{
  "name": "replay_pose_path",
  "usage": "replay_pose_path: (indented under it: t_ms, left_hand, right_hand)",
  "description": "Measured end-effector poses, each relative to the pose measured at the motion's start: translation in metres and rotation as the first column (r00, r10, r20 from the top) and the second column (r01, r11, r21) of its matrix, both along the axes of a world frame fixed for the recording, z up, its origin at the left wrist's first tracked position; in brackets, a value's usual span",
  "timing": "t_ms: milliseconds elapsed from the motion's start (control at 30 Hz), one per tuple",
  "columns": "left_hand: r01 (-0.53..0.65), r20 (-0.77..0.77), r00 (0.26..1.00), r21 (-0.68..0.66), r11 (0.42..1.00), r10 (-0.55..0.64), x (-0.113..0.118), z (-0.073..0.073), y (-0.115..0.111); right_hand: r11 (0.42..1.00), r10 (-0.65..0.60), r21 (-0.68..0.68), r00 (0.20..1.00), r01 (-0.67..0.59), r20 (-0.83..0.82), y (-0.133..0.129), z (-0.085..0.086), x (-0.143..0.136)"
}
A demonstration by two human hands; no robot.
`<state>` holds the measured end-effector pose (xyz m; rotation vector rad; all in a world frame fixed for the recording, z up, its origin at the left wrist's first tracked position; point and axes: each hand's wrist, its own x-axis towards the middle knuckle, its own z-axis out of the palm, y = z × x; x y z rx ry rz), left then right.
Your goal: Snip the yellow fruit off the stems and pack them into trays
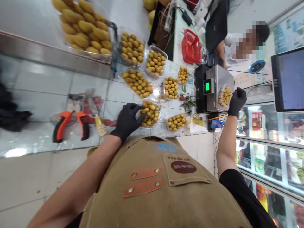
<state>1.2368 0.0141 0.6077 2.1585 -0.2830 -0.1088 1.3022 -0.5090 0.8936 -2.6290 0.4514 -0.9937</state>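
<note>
My left hand [129,120], in a black glove, is at the left edge of a clear plastic tray [150,113] of small yellow oval fruits. Its thumb and forefinger are apart at the tray's rim, over the nearest fruits. To the right, my black-gloved right hand [237,102] has its fingers bent at the right edge of a clear plastic container [225,95] of the same fruits. That container sits on the metal pan of a scale [217,73] with a lit green display. The right fingertips are partly hidden, but they seem to grip the container's edge.
Several more fruit trays [137,83] stand on the white tiled counter. Orange-handled pliers [63,126] and a brush [101,126] lie at left. A red basket [191,47] is behind. Another person [229,52] sits beyond the scale, near a screen [288,80].
</note>
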Motion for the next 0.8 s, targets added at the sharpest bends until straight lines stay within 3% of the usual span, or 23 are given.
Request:
replay_pose_path:
  t_ms: [100,200,333,433,500,600,667,733,800]
  left_hand:
    - [-0.031,-0.024,0.999,0.006,1.0,0.031,0.001,0.006,-0.001]
    - [-0.039,-0.066,0.997,-0.011,0.999,0.038,-0.001,0.011,0.001]
    - [-0.064,-0.112,0.992,-0.053,0.997,0.057,-0.001,0.013,0.004]
    - [-0.086,-0.138,0.988,-0.082,0.993,0.074,-0.001,0.013,0.004]
    - [-0.103,-0.155,0.984,-0.089,0.991,0.089,-0.001,0.012,0.004]
    - [-0.138,-0.191,0.974,-0.094,0.986,0.118,-0.002,0.01,0.004]
    - [-0.158,-0.233,0.963,-0.081,0.984,0.135,-0.002,0.009,0.005]
    - [-0.165,-0.278,0.95,-0.053,0.985,0.144,-0.002,0.007,0.004]
    - [-0.157,-0.308,0.941,-0.029,0.987,0.14,-0.003,0.006,0.004]
  right_hand:
    - [0.993,-0.113,-0.078,0.932,0.092,-0.344,-0.04,0.019,0.012]
    - [0.994,-0.09,-0.104,0.825,0.038,-0.557,-0.044,0.011,0.017]
    - [0.983,-0.12,-0.18,0.826,0.023,-0.55,-0.034,0.002,0.02]
    - [0.975,-0.157,-0.218,0.843,0.049,-0.514,-0.027,0.01,0.014]
    - [0.973,-0.17,-0.215,0.905,0.09,-0.389,-0.015,0.015,0.005]
    - [0.992,-0.095,-0.087,0.992,0.087,-0.087,0.033,0.0,-0.023]
    - [0.997,0.033,0.07,0.999,-0.031,-0.03,0.087,-0.033,-0.048]
    - [0.924,0.253,0.323,0.961,-0.206,-0.113,0.153,-0.079,-0.076]
    - [0.821,0.464,0.482,0.85,-0.305,-0.252,0.215,-0.123,-0.102]
